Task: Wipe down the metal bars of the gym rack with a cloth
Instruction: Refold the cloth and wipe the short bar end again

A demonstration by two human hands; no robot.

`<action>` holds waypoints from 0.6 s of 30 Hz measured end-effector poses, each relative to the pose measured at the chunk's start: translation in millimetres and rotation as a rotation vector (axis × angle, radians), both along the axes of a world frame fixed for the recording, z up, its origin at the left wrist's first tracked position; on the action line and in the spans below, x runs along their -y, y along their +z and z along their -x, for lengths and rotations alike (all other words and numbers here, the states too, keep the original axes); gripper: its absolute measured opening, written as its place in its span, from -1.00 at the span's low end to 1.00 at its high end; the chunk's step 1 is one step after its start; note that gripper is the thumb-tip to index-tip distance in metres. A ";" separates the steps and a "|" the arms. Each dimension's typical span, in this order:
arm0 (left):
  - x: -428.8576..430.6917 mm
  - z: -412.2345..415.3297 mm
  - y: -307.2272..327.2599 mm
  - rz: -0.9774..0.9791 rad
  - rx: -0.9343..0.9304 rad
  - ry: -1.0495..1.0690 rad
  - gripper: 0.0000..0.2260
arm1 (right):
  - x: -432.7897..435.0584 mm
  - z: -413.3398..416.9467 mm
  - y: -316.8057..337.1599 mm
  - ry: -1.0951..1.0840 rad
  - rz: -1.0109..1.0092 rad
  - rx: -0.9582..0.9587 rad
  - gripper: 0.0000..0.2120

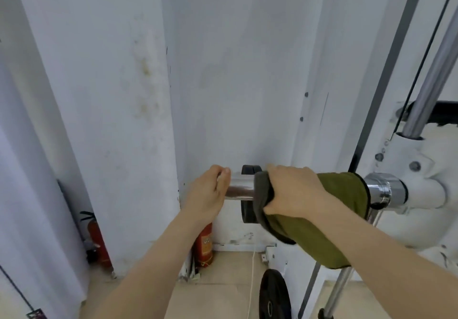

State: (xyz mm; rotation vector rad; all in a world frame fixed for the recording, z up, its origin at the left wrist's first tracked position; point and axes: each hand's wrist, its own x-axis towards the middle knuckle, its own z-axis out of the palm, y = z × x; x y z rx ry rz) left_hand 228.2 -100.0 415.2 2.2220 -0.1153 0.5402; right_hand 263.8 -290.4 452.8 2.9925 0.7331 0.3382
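Head view: right hand (295, 190) clamps olive-green cloth (329, 219) around horizontal chrome peg bar (239, 188); left hand (210, 192) grips bar tip. Tall chrome upright rod (431, 76) apparently not yet wiped.

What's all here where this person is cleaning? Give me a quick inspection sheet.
Surface: tan floor, white wall.
Job's things: chrome bar; olive cloth wrapped around it; white rack frame.
Clutter: two red fire extinguishers; black weight plate on the floor.
Grippers: left hand grips the bar's end; right hand presses the cloth.
Cables: thin white cord; black cable.
Surroundings: wall stains.
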 end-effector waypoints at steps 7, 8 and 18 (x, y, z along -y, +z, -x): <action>-2.6 -42.7 23.9 0.148 -0.523 0.074 -0.74 | -76.0 2.2 -15.3 0.049 -0.097 0.170 -0.51; -1.2 -39.6 23.9 0.096 -0.488 0.069 -0.74 | -69.1 1.7 -18.1 0.102 -0.088 0.209 -0.53; -0.8 -5.5 -18.5 0.112 0.168 0.024 -0.84 | 28.7 -37.0 26.7 -0.018 -0.027 -0.574 -0.53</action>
